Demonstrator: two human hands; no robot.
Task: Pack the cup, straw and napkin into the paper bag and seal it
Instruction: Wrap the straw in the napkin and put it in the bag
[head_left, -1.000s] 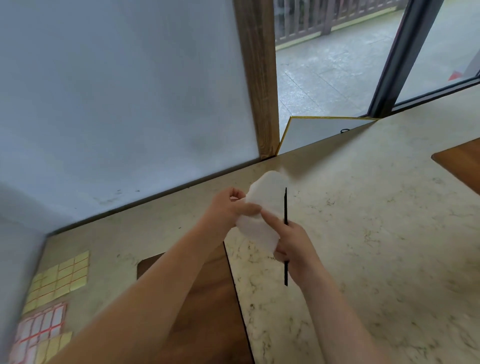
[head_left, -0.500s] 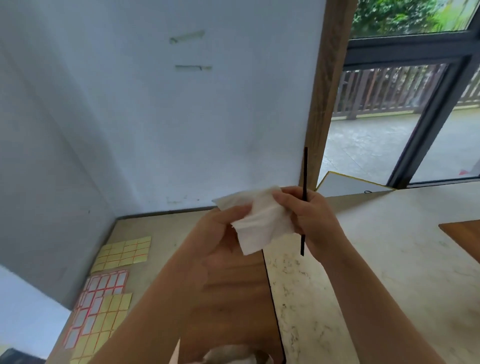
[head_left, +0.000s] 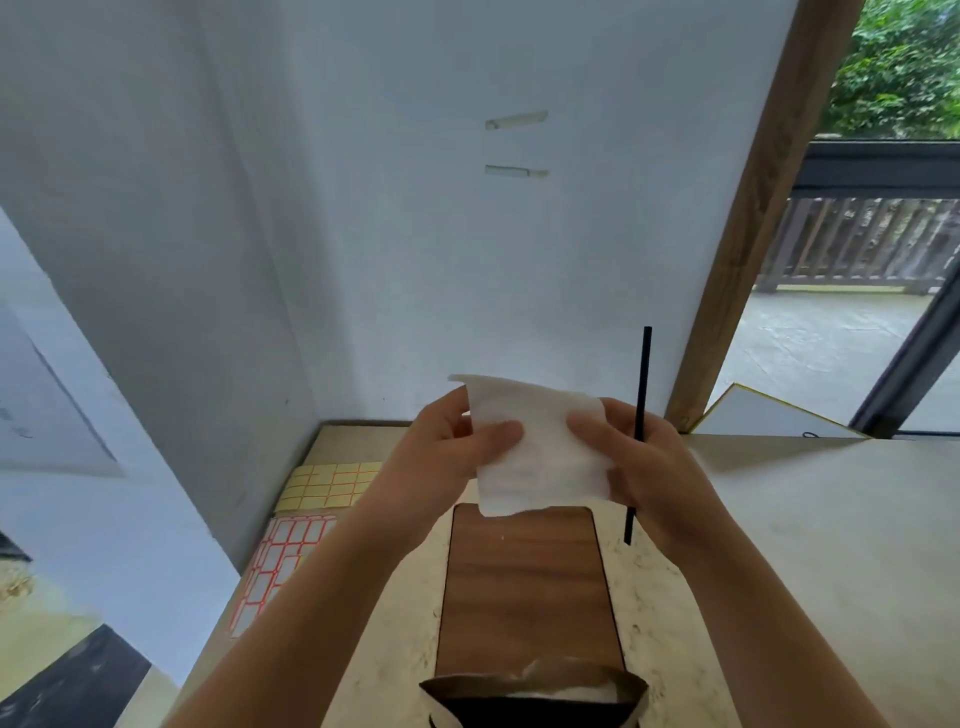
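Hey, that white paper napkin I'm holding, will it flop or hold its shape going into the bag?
The white paper napkin likely flops: its lower edge hangs loose below both hands. Probably very light, since fingers pinch it only lightly. It may crumple easily, judging by its bent top corner.

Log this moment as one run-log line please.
left hand: holding napkin | right hand: napkin plus black straw upright | paper bag: open, below | sticker sheets: untouched

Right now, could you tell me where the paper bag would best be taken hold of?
Probably at the near rim of the paper bag, pinched from above: it stands upright with its mouth open, directly below both busy hands, the left hand and the right hand.
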